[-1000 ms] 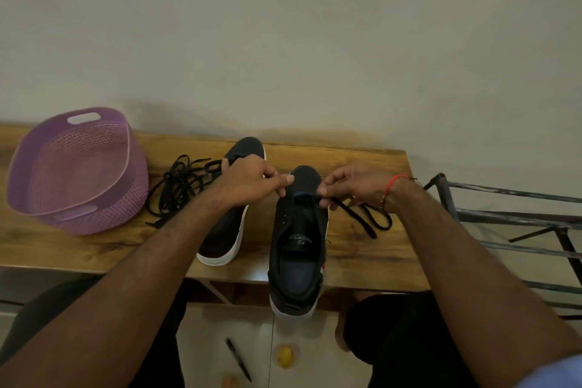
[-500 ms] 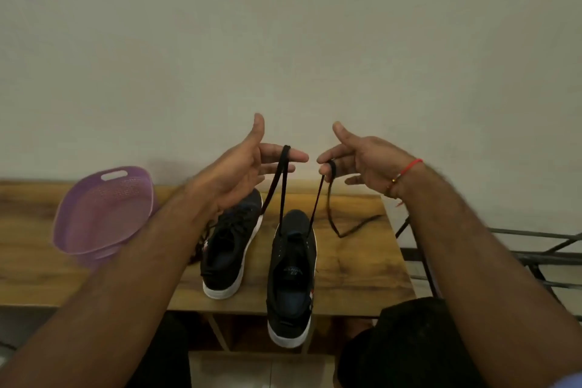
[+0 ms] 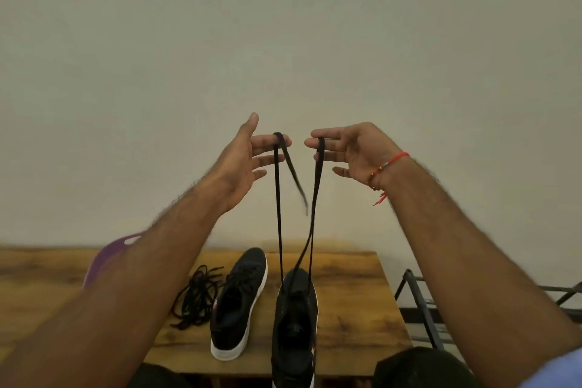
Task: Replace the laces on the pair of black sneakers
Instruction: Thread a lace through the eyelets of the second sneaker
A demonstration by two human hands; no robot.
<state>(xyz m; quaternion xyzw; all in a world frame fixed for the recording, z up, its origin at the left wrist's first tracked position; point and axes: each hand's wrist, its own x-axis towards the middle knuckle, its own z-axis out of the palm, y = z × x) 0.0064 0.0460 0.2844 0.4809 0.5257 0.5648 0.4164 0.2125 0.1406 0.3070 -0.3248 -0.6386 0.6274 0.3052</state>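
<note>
Black lace threaded thru front sneaker, both ends pulled up taut, L strand draped over left hand index finger, R strand over right hand fingers, fingers spread, not clenched, 2nd sneaker and spare laces on table.

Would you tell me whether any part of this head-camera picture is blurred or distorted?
Head view: the loose lace end below the left hand is motion-smeared; the sneakers and table edge look soft; wide-angle stretch enlarges the forearms; lighting is dim and even, without glare.
</note>
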